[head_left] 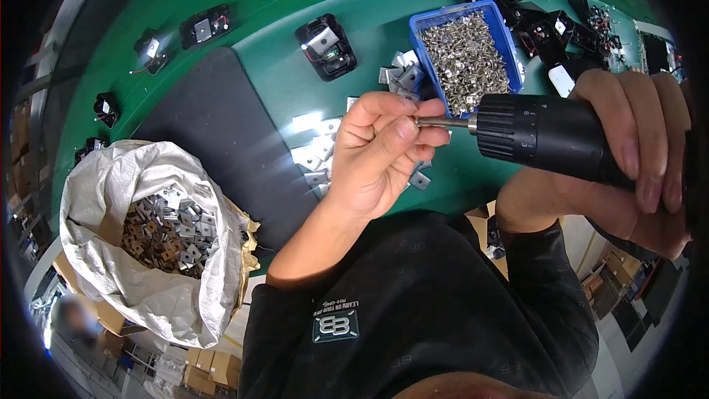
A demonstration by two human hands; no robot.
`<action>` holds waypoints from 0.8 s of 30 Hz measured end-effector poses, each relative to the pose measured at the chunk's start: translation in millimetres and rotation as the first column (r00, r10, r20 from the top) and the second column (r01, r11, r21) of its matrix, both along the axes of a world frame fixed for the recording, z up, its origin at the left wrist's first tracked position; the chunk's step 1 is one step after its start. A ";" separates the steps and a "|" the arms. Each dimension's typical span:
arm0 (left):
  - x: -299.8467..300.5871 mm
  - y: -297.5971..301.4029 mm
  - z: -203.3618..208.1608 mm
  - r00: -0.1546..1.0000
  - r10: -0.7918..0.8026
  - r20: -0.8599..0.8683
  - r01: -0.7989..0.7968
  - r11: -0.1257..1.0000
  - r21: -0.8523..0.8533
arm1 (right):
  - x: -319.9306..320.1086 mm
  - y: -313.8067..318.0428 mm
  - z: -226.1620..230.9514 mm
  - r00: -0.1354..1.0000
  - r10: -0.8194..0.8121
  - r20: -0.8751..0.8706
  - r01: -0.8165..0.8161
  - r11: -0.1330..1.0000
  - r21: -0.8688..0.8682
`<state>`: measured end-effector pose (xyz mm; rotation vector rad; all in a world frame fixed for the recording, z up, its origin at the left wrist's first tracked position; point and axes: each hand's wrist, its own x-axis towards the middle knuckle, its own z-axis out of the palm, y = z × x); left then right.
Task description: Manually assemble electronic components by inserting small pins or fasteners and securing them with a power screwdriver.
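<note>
My right hand [642, 133] is wrapped round a black power screwdriver [550, 137], held level with its bit [452, 123] pointing left. At the bit's tip, my left hand [377, 151] is closed in a pinch on a small silvery screw [416, 122], mostly covered by the thumb and fingers. Just beyond the hands stands a blue bin [422, 26] heaped with small metal screws [469, 59]. Square silvery metal plates [319, 149] lie loose on the green table behind and beside my left hand.
A white woven sack [92, 210] full of small metal plates stands open at the left. Beside it lies a dark mat [229, 125]. Black plastic housings [327, 48] with wires and plates sit along the far side; more are piled [543, 37] at the far right.
</note>
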<state>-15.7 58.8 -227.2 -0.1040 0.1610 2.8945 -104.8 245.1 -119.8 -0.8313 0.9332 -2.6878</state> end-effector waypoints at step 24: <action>-58.1 -91.3 5.8 0.868 -0.313 -0.386 -0.496 -0.590 -0.637 | -8.8 -52.4 -7.8 0.993 -0.111 0.047 0.111 0.994 0.013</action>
